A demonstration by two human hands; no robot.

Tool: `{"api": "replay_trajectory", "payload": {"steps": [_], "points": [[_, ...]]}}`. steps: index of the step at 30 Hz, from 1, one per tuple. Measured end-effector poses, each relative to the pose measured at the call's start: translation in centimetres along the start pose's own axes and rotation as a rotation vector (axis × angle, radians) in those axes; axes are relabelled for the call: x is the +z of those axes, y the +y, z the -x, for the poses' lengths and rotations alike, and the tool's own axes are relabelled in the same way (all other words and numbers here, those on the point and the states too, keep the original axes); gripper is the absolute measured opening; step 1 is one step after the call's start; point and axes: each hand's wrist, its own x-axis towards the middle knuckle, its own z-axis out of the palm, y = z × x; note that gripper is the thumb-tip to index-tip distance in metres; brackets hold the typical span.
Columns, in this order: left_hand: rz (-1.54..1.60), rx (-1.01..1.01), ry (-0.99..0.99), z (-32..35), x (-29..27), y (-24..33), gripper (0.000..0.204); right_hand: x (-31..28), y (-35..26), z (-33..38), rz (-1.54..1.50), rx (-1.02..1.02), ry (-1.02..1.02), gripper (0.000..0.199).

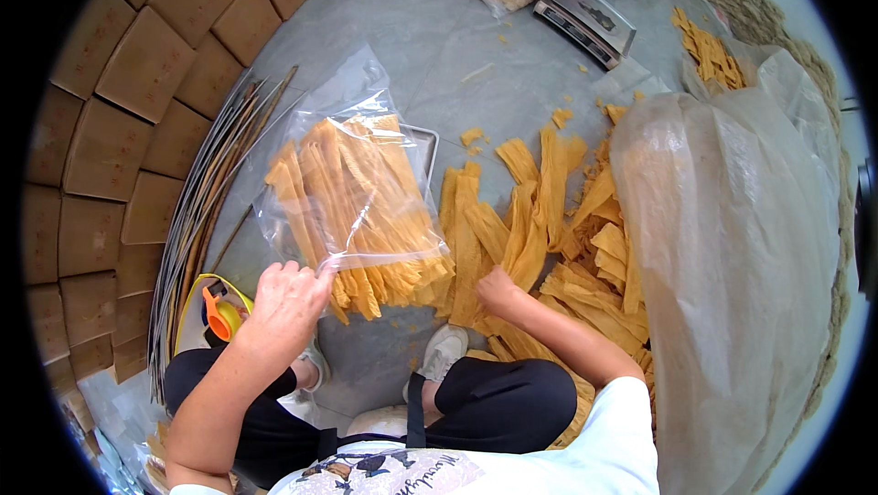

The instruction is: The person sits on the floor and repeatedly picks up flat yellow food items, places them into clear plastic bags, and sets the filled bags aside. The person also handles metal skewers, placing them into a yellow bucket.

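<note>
My left hand (pixel 294 298) is closed on the near edge of a clear plastic bag (pixel 352 83). Inside lie long yellow dried strips (pixel 352 184), like dried bean curd sticks, laid side by side; their near ends stick out of the bag's mouth. The bag covers most of a grey tray (pixel 425 152) whose rim shows at its right. My right hand (pixel 498 289) is curled into a fist against loose yellow strips (pixel 526 230) to the right of the bag. Its fingertips are turned away, so what it holds, if anything, is hidden.
Stacked cardboard boxes (pixel 137 65) line the left side, with a bundle of thin rods (pixel 206 202) beside them. A yellow-rimmed container (pixel 192 312) holds an orange-handled tool (pixel 218 317). A scale (pixel 585 19) stands far off. A large translucent sheet (pixel 722 248) covers the right side.
</note>
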Motion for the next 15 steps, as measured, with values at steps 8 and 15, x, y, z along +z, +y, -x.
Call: {"api": "replay_trajectory", "payload": {"steps": [8, 15], "points": [[0.003, -0.009, -0.027, -0.4, -0.2, -0.1, 0.062, 3.9, -1.7, -6.4, 0.043, -0.267, 0.474, 0.019], [0.003, 0.007, -0.003, -0.7, -0.3, 0.0, 0.060, 8.5, -1.2, -9.2, 0.010, -0.120, 0.297, 0.025]]}}
